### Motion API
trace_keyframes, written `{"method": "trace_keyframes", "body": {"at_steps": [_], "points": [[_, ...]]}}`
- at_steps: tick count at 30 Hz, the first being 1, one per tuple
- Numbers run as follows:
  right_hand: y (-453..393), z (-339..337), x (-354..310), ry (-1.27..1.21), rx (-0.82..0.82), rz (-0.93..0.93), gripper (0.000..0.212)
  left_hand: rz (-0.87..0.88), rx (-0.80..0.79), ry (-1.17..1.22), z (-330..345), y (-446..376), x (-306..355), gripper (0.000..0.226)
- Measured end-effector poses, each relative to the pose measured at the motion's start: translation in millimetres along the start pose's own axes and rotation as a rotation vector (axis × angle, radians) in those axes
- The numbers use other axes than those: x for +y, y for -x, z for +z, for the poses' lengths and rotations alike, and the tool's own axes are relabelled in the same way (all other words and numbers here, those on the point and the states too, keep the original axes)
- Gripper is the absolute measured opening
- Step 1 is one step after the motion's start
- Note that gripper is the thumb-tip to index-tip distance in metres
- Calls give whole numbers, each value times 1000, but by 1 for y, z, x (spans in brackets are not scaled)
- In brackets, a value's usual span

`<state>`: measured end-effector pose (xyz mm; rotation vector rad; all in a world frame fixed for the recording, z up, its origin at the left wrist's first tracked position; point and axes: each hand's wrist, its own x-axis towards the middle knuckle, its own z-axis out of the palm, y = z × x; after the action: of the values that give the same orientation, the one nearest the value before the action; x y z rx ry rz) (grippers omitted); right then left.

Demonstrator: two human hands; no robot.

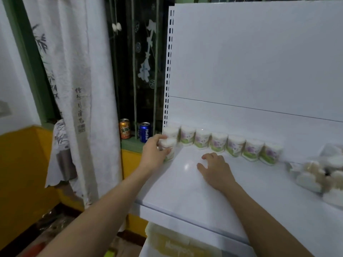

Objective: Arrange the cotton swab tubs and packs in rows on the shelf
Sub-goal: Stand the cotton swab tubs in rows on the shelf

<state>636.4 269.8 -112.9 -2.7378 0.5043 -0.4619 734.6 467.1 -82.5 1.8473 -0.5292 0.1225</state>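
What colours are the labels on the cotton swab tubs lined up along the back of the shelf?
Purple and green on white, clearest on the cotton swab tubs in the head view.

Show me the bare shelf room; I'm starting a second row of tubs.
Free: the shelf in front of the back row of tubs, between the left hand gripping a tub and the packs, around the resting right hand. Crowded: back wall, right end.

Left hand (154, 153) grips a swab tub (168, 148) at the shelf (185, 193) front-left; right hand (216, 168) rests flat; tub row (220, 142) along back.
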Motion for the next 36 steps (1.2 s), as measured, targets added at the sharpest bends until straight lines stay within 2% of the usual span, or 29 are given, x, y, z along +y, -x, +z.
{"method": "trace_keyframes", "body": {"at_steps": [11, 17, 24, 27, 32, 36], "points": [[0, 4, -1, -14, 38, 46, 30, -14, 36, 91, 17, -32, -14, 67], [-2, 6, 2, -1, 54, 40, 28, 23, 53, 129, 19, -29, -14, 57], [-3, 8, 6, -38, 44, 32, 27, 124, 25, 127, 22, -31, -22, 57], [-3, 7, 8, -56, 37, 32, 26, 140, 12, 121, 24, -36, -26, 48], [-1, 5, 6, -113, 45, 33, 24, 157, 89, -102, 23, -38, -28, 69], [11, -8, -6, -289, 117, 94, 17, 191, 180, -220, 15, -27, -18, 55]]}}
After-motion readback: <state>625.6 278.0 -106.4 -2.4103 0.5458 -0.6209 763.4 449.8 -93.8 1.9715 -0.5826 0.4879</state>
